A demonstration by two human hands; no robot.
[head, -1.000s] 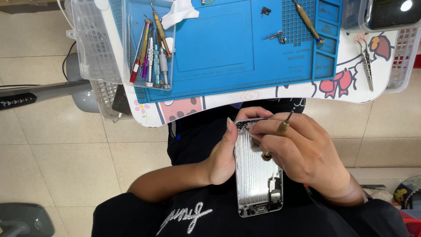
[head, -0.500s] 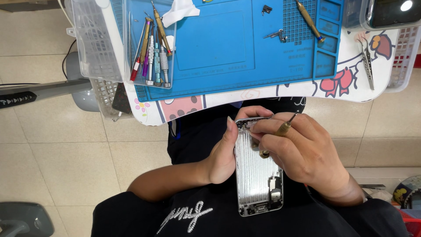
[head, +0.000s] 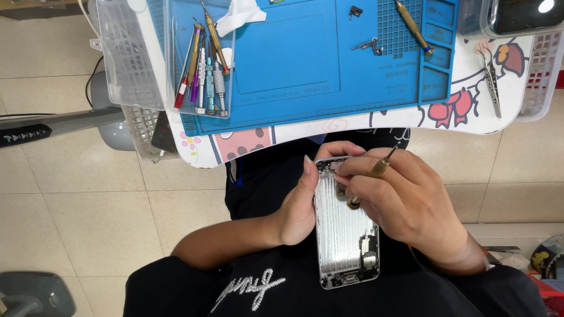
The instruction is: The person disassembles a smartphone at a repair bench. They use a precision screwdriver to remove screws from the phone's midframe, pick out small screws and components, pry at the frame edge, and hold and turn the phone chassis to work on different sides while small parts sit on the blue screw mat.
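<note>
While the left hand (head: 299, 211) stayed clamped on the opened phone shell (head: 346, 229) over the lap, the right hand (head: 405, 205), fingers pinched on a brass screwdriver (head: 376, 171), barely shifted: its tip stayed near the shell's twelve-o'clock end, suggesting continued work at one screw.

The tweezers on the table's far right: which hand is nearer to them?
Right. The right hand, holding a small screwdriver over the phone housing, lies below the tweezers; the left hand is farther left.
</note>
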